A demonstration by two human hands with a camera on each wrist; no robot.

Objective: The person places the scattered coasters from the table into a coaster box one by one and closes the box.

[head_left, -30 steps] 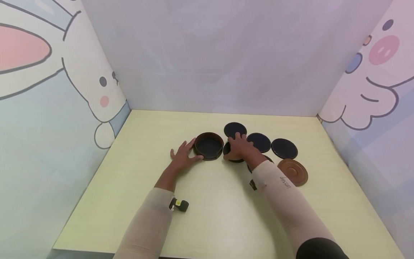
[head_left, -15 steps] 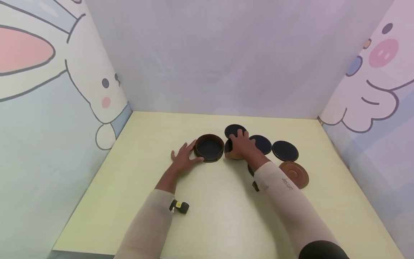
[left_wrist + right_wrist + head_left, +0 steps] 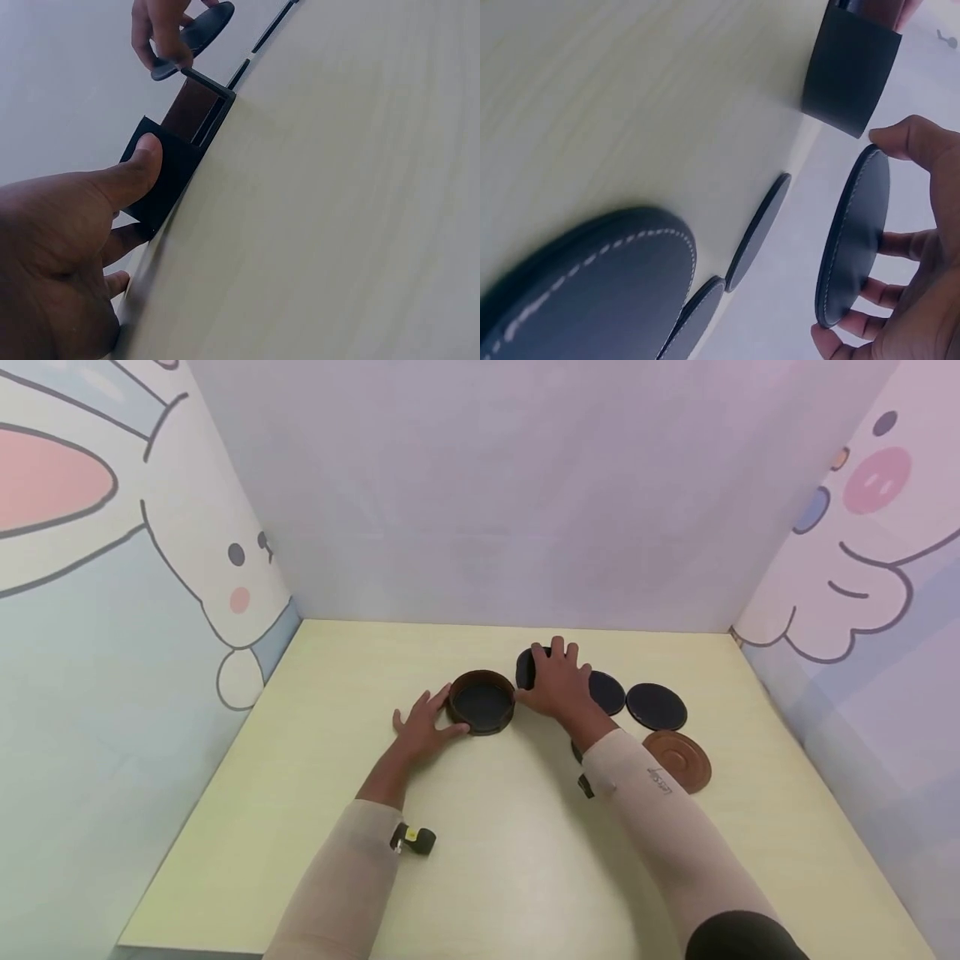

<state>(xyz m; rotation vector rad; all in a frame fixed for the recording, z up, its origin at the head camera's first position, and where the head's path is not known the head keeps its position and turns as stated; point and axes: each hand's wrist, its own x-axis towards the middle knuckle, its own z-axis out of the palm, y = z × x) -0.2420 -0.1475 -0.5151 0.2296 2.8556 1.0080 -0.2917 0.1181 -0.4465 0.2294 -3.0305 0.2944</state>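
Observation:
Between its spread thumb and fingers my left hand (image 3: 423,727) grips a round dark coaster holder (image 3: 491,724), which stands on the table. The holder has a brown inner wall and a gap in its side, seen in the left wrist view. My right hand (image 3: 558,685) holds a round black stitched coaster (image 3: 855,236) by its edge, raised off the table and tilted, just right of the holder. In the head view that coaster is mostly hidden under the hand. Behind the right hand lies another black coaster (image 3: 524,670), partly covered.
More black coasters lie on the pale table (image 3: 480,860) to the right, among them a right-hand one (image 3: 657,707) and one beside the hand (image 3: 606,693). Another is half hidden under the right forearm. A brown round lid (image 3: 678,762) lies at the far right. Walls enclose the back and sides.
The right hand has taken the coaster beside the holder and lifted it off the table, moving slightly up and back. The left hand and the holder have stayed in place.

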